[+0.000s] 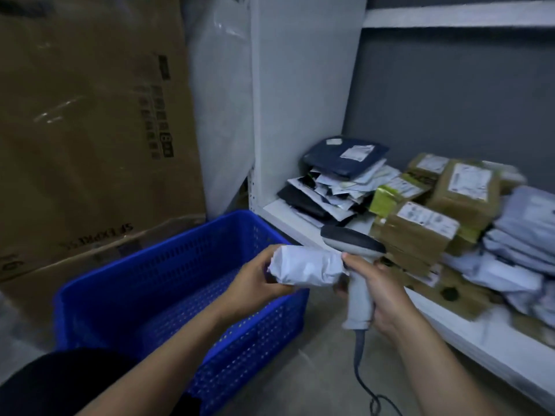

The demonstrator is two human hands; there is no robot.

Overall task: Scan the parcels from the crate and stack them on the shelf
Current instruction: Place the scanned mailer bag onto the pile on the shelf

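1. Fingers (264,255) of the left hand (255,280) are curled round one end of a small white wrapped parcel (306,270), thumb on top and the rest underneath, holding it roughly level in the air.
2. Over on the right hand (387,298), the fingers are closed tight round the grey handle of a barcode scanner (359,292). The thumb tip touches the parcel's other end.
3. From where I stand, the scanner's dark-topped head sits just above and behind the parcel's right end. I cannot tell which way its window faces. Its cable (359,373) drops from the bottom of the handle and loops near the floor.
4. That parcel hangs over the right-hand edge of the blue crate (168,283), which stands on the floor just beside the low white shelf (495,352).
5. On the shelf, at the left, a slumped stack of flat mailers lies with a dark blue mailer (345,159) on top. Brown taped boxes (420,226) with white labels are stacked in the middle. Pale grey bags (525,235) are piled at the right, too blurred to count.
6. Behind the crate, a large cardboard box (90,130) stands against the wall, its printing upside down.
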